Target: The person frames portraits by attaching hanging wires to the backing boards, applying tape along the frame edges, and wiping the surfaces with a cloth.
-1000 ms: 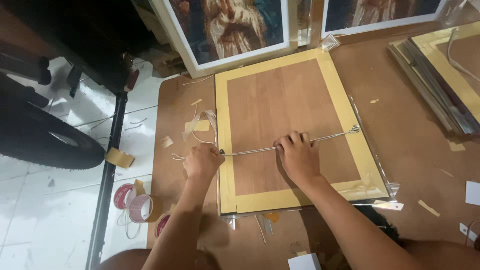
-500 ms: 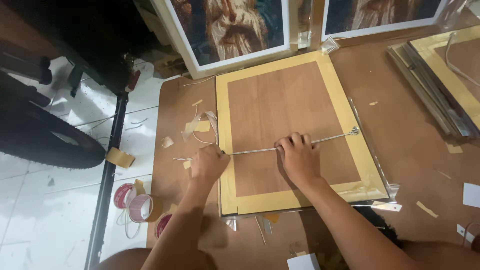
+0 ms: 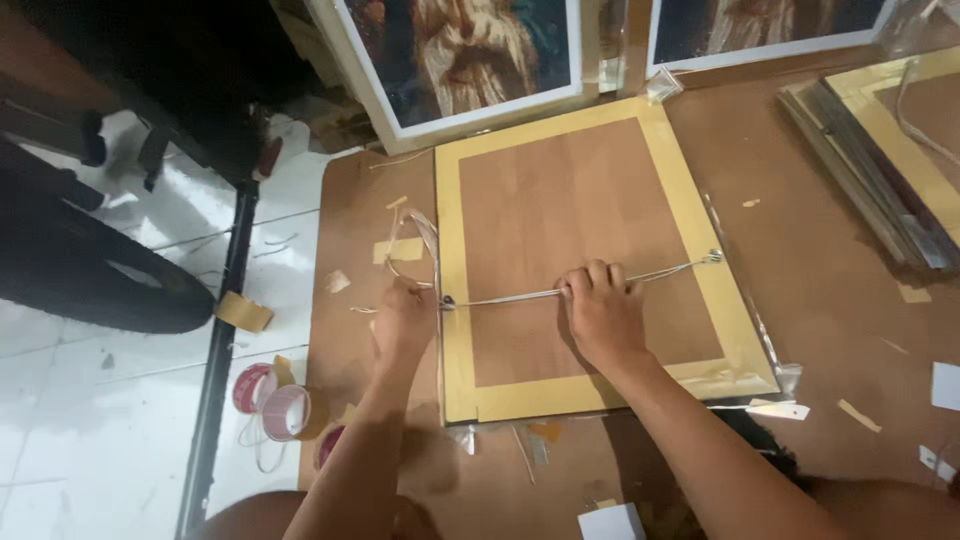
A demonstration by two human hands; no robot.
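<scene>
The hanging wire (image 3: 540, 295) is stretched across the back of a picture frame (image 3: 590, 250), which is laid face down on the brown desk (image 3: 830, 290). The wire is run from a small fitting at the frame's left edge (image 3: 447, 302) to a metal hook on the right edge (image 3: 714, 257). The right hand (image 3: 603, 318) is placed near the middle of the backing board, and its fingers (image 3: 598, 275) are curled shut over the wire, which is pinned beneath them. The left hand (image 3: 402, 320) is held just at the frame's left border; its fingers are closed around the loose end of the wire, though how tightly cannot be told. A slack loop of wire (image 3: 425, 240) is seen trailing on the desk above that hand, near a strip of tan tape (image 3: 400, 250). Yellow-tan tape is laid around the frame's border. Two framed prints (image 3: 470, 50) are propped at the far edge of the desk, and a stack of frames (image 3: 880, 150) is set to the right. Rolls of red-rimmed tape (image 3: 272, 403) are left on the white tiled floor (image 3: 90, 440) beside the desk.
</scene>
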